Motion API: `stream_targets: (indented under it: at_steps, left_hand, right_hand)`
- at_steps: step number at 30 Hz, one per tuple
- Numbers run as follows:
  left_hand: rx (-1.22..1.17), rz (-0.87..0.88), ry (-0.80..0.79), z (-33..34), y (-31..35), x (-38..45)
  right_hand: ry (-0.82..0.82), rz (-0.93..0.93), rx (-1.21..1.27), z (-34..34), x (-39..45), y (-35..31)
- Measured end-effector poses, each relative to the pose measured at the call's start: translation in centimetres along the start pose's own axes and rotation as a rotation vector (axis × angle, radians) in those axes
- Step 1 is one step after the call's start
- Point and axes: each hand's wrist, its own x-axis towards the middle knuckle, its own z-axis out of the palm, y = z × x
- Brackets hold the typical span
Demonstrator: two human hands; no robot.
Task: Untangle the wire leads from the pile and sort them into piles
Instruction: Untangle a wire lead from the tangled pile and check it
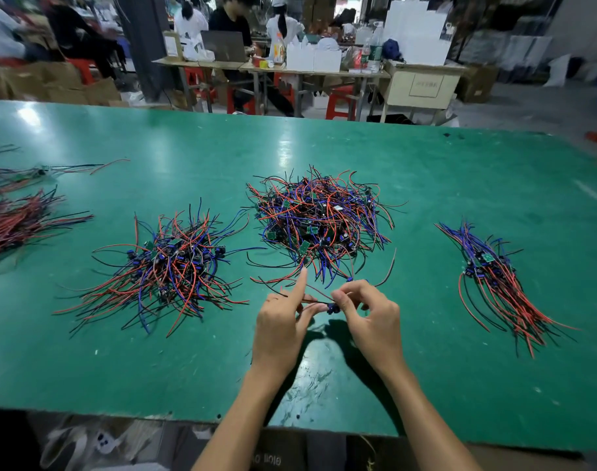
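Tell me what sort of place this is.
Probably a small electronics assembly workshop. Heaps of wired circuit boards lie on a green workbench, both hands work one wire lead, and other workers sit at tables stacked with white boxes.

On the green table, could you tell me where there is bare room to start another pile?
Bare table lies between the tangled pile and the combed right pile, and along the far edge. The left side is crowded with the left pile and bundles.
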Motion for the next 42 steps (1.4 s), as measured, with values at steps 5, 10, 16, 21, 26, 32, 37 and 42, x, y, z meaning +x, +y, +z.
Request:
stream_targets:
  at_steps: [5, 10, 16, 21, 26, 32, 37, 42]
  left_hand:
    - [0.019, 0.047, 0.041, 0.2, 0.0, 0.1]
    - [0.05, 0.051, 0.071, 0.6, -0.1, 0.1]
    - [0.108, 0.089, 0.134, 0.5, -0.1, 0.2]
    - [0.124, 0.119, 0.145, 0.7, -0.6, 0.1]
    - [0.25, 0.008, 0.129, 0.9, -0.1, 0.2]
    - [0.252, -0.152, 0.086, 0.7, -0.5, 0.6]
    - [0.279, -0.179, 0.133, 0.8, -0.9, 0.7]
    - [0.233, -0.127, 0.165, 0.6, -1.0, 0.6]
  right_hand:
    - [-0.048, 0.005, -0.176, 0.1, -0.1, 0.4]
    - [-0.028, -0.004, -0.175, 0.4, 0.0, 0.4]
    - [0.05, 0.031, -0.15, 0.4, 0.0, 0.5]
    - [0.115, 0.166, 0.008, 0.1, -0.1, 0.5]
    - [0.172, 0.239, 0.211, -0.5, 0.4, 0.3]
    - [0.321, 0.375, 0.468, -0.9, 0.9, 1.5]
    - [0.312, 0.396, 0.502, -0.9, 0.8, 1.5]
    - [0.315, 0.409, 0.519, -0.9, 0.9, 1.4]
